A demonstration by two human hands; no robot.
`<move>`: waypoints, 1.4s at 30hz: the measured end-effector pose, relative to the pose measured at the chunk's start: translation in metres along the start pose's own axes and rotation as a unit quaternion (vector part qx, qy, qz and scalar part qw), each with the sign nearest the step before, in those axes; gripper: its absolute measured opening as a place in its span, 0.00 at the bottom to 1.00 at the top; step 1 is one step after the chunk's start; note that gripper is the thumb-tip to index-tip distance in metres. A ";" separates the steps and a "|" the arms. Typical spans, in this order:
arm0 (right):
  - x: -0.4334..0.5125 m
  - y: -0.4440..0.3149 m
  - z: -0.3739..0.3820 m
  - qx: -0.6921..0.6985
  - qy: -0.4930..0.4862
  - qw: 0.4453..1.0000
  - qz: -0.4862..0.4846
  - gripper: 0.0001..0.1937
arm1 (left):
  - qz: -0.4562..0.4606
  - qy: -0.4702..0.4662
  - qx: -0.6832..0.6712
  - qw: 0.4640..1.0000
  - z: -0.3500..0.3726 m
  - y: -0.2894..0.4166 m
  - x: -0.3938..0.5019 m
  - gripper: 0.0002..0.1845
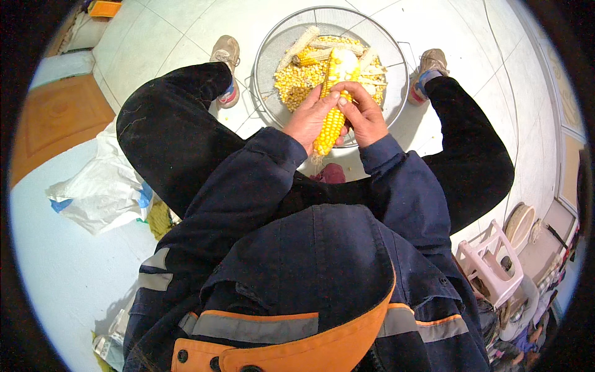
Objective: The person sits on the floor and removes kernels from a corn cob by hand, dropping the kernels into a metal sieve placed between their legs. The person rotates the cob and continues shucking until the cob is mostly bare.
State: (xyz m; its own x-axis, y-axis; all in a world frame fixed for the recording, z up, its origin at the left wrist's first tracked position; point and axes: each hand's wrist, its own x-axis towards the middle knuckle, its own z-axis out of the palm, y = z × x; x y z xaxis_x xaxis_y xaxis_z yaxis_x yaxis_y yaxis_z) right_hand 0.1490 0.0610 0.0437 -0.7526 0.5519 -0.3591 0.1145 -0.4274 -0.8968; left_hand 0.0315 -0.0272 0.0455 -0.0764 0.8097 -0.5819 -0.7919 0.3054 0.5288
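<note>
An ear of yellow corn (332, 122) is held between both hands over the near side of a round wire-mesh basket (395, 69). My left hand (310, 116) grips it from the left, thumb on the kernels. Around its right side curl the fingers of my right hand (365, 111), with the thumb pressed near the ear's middle. Kernels cover most of the ear, and dry silk hangs from its near end. Inside the basket are loose corn kernels (297, 83) and several bare or partly bare cobs (300, 46). The hands hide part of the kernels.
The basket stands on white floor tiles between my two shoes (227, 51). To the left lies a white plastic sack (102, 186). At the right are a pink plastic stool (495, 265), a round shallow basket (519, 225), piled clothes (520, 330) and a thin cable (504, 69) along the floor.
</note>
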 end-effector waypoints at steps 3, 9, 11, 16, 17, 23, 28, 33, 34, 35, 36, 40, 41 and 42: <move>0.000 0.003 0.002 0.005 0.009 1.000 0.022 0.11 | -0.018 0.017 -0.004 1.000 -0.001 -0.004 0.001 0.21; -0.001 -0.002 0.004 0.043 0.010 0.999 0.024 0.09 | -0.063 0.057 -0.002 0.996 -0.002 -0.004 0.004 0.28; -0.002 0.001 0.008 -0.039 0.020 0.999 -0.013 0.08 | -0.039 0.104 0.045 0.993 0.001 -0.007 0.005 0.30; 0.001 0.003 0.005 -0.084 0.035 0.996 0.012 0.09 | -0.007 0.086 0.046 0.995 -0.001 -0.012 0.008 0.28; 0.003 0.010 0.002 -0.102 0.042 0.994 -0.001 0.09 | -0.012 0.074 0.041 0.996 -0.004 -0.013 0.009 0.27; 0.005 0.024 0.002 -0.093 0.104 0.990 0.006 0.24 | -0.006 0.095 0.099 0.990 -0.001 -0.009 0.005 0.22; 0.002 0.019 0.009 -0.008 0.064 0.977 0.203 0.35 | 0.055 0.274 0.482 0.830 -0.020 -0.024 0.017 0.28; 0.006 0.033 0.002 0.053 0.027 0.980 0.192 0.28 | 0.116 0.219 0.391 0.886 -0.023 -0.020 0.021 0.26; 0.007 0.032 0.001 0.060 0.014 0.982 0.179 0.26 | 0.118 0.193 0.336 0.914 -0.030 -0.025 0.025 0.25; 0.008 0.031 0.001 0.067 0.001 0.984 0.167 0.24 | 0.118 0.167 0.280 0.938 -0.035 -0.029 0.030 0.24; 0.008 0.032 0.003 0.081 0.024 0.983 0.162 0.24 | 0.073 0.158 0.223 0.959 -0.019 -0.021 0.022 0.24; 0.007 0.029 0.003 0.041 0.030 0.992 0.114 0.22 | 0.042 0.083 0.103 0.990 -0.014 -0.013 0.012 0.24; 0.007 0.030 0.002 0.024 0.042 0.994 0.103 0.22 | 0.050 0.087 0.101 0.990 -0.010 -0.014 0.011 0.22; 0.007 0.030 0.001 0.007 0.054 0.994 0.091 0.21 | 0.058 0.089 0.099 0.989 -0.005 -0.014 0.008 0.20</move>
State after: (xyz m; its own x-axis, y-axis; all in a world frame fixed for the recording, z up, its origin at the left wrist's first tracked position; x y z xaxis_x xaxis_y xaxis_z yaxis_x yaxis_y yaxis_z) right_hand 0.1465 0.0510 0.0144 -0.6455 0.5381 -0.5420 0.2337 -0.5365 -0.8109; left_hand 0.0383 -0.0273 0.0301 -0.2804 0.7490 -0.6003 -0.6392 0.3209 0.6989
